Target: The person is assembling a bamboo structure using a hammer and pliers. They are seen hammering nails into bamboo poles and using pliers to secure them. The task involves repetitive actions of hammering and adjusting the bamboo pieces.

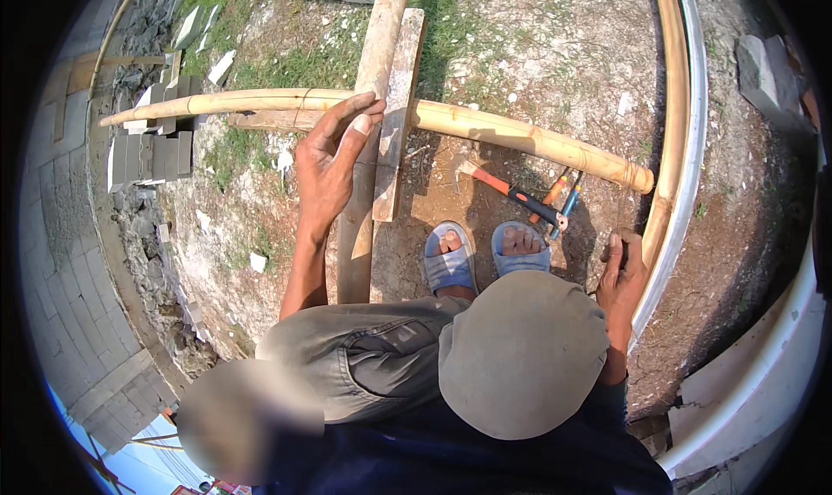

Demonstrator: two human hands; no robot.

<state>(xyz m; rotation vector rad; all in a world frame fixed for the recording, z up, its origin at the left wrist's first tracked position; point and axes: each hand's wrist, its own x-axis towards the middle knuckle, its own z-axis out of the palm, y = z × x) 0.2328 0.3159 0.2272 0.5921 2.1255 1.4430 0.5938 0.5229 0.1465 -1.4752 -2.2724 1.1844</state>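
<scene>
While left hand (328, 161) hovers, right hand (622, 274) touches bamboo pole (520, 135).

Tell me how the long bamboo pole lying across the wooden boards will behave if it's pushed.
The bamboo pole is round, so it would probably roll. It looks stiff yet light for its length. The left hand hovers open above it.

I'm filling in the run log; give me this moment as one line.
left hand: open, on upright bamboo pole | right hand: gripping curved bamboo strip | hammer: on ground by sandalled feet
</scene>
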